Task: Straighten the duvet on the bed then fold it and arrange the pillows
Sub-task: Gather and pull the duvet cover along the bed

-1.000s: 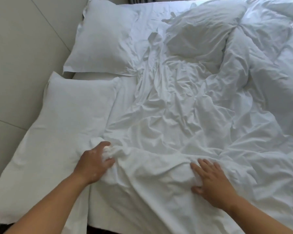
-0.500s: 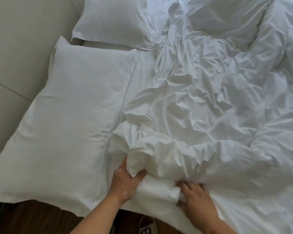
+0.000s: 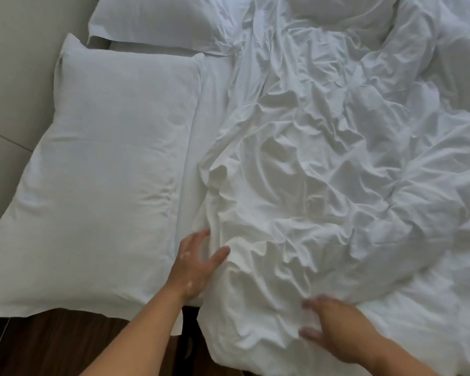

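White cotton lies crumpled everywhere: the duvet (image 3: 323, 185) sprawls to the right of the near pillow (image 3: 106, 172), with a strip of bare sheet (image 3: 198, 118) between the two. The step in hand is the straightening. The left hand (image 3: 194, 264), fingers spread and gripping nothing, touches the duvet's edge just right of the pillow's nearest corner. The right hand (image 3: 334, 329), farther right of the pillow, is blurred; it seems to lie flat and spread on the cloth, pinching nothing. A second pillow (image 3: 158, 20) sits just beyond the near one. Next, I judge, both hands need a firm hold on this edge to draw it taut before any fold.
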